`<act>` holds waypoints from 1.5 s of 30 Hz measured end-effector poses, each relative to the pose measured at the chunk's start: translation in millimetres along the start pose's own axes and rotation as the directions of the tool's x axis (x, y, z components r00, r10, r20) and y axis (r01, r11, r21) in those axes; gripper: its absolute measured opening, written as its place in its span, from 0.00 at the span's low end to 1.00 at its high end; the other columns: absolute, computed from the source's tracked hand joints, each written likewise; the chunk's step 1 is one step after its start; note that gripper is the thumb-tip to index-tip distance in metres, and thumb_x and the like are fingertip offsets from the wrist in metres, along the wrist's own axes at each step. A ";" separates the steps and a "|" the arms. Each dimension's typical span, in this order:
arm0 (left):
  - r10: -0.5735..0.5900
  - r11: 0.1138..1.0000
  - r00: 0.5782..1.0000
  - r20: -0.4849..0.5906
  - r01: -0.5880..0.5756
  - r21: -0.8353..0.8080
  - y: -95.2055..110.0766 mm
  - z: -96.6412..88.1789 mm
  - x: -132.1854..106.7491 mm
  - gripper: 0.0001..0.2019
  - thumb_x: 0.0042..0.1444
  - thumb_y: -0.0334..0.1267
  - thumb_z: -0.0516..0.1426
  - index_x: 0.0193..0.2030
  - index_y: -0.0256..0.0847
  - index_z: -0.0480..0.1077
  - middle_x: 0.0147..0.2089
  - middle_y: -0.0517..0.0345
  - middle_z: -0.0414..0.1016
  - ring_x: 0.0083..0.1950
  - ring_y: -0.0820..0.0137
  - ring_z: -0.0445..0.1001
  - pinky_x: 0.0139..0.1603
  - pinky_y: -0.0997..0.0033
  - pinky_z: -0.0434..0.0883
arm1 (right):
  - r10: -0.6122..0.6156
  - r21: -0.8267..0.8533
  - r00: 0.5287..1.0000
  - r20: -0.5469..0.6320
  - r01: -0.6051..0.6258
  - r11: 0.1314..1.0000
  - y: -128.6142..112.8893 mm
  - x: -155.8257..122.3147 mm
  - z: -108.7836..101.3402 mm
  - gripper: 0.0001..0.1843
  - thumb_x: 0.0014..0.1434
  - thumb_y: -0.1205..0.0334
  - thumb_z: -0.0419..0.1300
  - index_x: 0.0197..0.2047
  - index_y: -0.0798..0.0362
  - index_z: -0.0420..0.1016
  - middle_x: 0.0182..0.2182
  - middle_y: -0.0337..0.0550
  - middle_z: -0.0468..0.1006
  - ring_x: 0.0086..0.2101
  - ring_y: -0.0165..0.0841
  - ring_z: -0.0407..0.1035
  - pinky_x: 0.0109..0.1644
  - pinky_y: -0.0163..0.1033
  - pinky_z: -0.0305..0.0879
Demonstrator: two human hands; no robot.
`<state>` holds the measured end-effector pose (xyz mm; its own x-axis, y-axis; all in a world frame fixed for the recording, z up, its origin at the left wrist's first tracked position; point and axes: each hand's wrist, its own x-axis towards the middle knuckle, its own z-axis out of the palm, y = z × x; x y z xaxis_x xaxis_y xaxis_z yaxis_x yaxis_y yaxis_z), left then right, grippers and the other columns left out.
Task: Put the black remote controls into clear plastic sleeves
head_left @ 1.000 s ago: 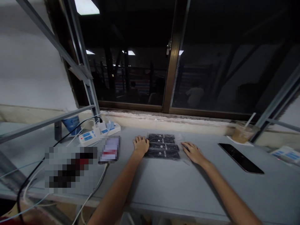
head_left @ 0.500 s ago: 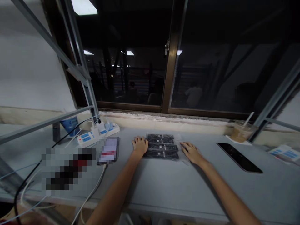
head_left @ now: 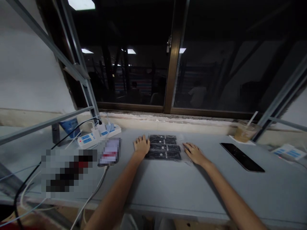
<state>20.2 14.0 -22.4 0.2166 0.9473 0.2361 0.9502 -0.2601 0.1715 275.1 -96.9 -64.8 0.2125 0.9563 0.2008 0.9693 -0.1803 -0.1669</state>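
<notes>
A clear plastic packet of dark flat strips (head_left: 163, 147) lies on the grey table (head_left: 168, 188) in front of me. My left hand (head_left: 141, 145) rests at its left edge, fingers curled loosely on the table and touching the packet. On the packet's right edge my right hand (head_left: 193, 152) lies flat with its fingers stretched out. Neither hand lifts anything.
A white power strip (head_left: 97, 136) with plugs and cables sits at the left, beside a phone (head_left: 109, 152) on a cable. A dark phone (head_left: 242, 157) and an iced drink with a straw (head_left: 244, 131) stand at the right. A dark window runs behind.
Only the view has drifted slightly; both hands stay at the packet's edges.
</notes>
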 end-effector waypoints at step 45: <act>-0.124 0.992 0.928 0.353 0.111 0.057 11.9 -23.0 -11.5 0.58 0.34 0.75 0.44 0.67 0.37 0.39 0.68 0.31 0.35 0.67 0.41 0.35 0.57 0.35 0.44 | 0.058 0.086 0.993 0.107 -0.067 0.994 -6.6 -4.8 -7.7 0.32 0.62 0.47 0.38 0.62 0.57 0.55 0.62 0.52 0.55 0.61 0.38 0.48 0.62 0.46 0.42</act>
<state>23.9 -4.3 -1.1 0.1621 0.9769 -0.1395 0.9796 -0.1424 0.1417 268.7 -102.0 -57.2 0.2541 0.9633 0.0865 0.9387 -0.2240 -0.2620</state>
